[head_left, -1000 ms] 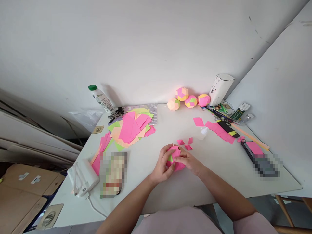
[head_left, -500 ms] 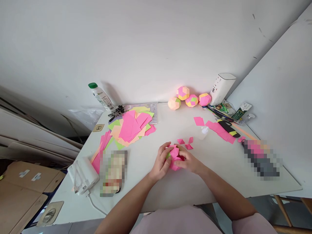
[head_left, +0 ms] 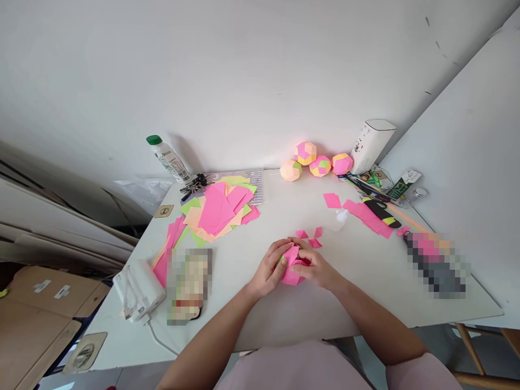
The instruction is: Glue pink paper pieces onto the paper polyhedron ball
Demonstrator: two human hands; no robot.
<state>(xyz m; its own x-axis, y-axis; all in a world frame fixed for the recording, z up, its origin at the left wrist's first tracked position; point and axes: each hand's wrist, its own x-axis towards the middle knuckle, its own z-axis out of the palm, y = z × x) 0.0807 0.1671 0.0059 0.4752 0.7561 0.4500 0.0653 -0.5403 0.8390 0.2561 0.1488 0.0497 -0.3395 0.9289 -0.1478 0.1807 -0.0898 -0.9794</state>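
No word or number is coming out legibly. Tiny print is covering the bottle (head_left: 171, 161) at the back left corner of the tabletop (head_left: 235, 265); small dark marks are dotting the white container (head_left: 372, 147) by the back right corner, likewise defying reading.

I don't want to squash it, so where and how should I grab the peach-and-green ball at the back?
I'd cup the peach-and-green ball around its wide middle, coming from the front left. It's roundish, with flat paper faces, and nothing crowds that side, while a neighbouring ball sits close on its right.
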